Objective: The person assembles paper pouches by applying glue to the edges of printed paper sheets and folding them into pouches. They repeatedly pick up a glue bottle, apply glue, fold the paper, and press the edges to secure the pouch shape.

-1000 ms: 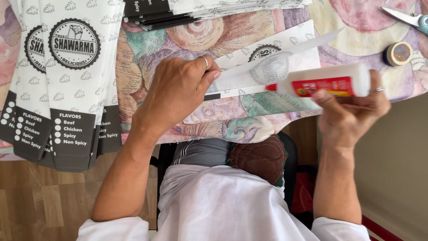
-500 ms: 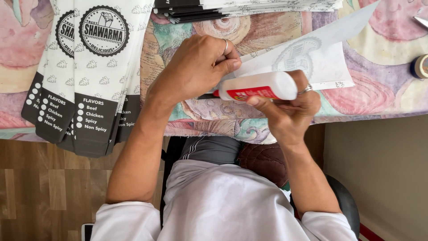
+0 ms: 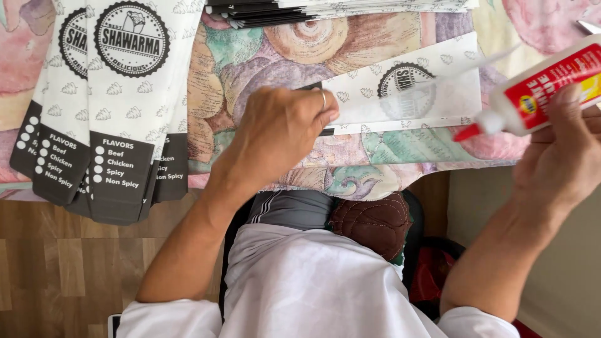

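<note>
My left hand [image 3: 278,134], a ring on one finger, presses down on the left end of a flat white printed paper sleeve [image 3: 407,94] that lies on the flowered tablecloth [image 3: 250,69]. My right hand [image 3: 563,156] holds a white glue bottle [image 3: 551,84] with a red label and a red nozzle. The bottle is lifted off to the right of the sleeve, its nozzle pointing left and down toward the sleeve's right end.
A fan of several finished white and black paper sleeves [image 3: 106,106] hangs over the table edge at the left. A stack of flat sleeves [image 3: 338,9] lies along the far edge. Below the table are my lap, a brown cushion [image 3: 372,222] and the wooden floor [image 3: 62,269].
My right hand has swung the glue bottle away from the left hand, out to the right and upward. My left hand stays pressed on the sleeve.
</note>
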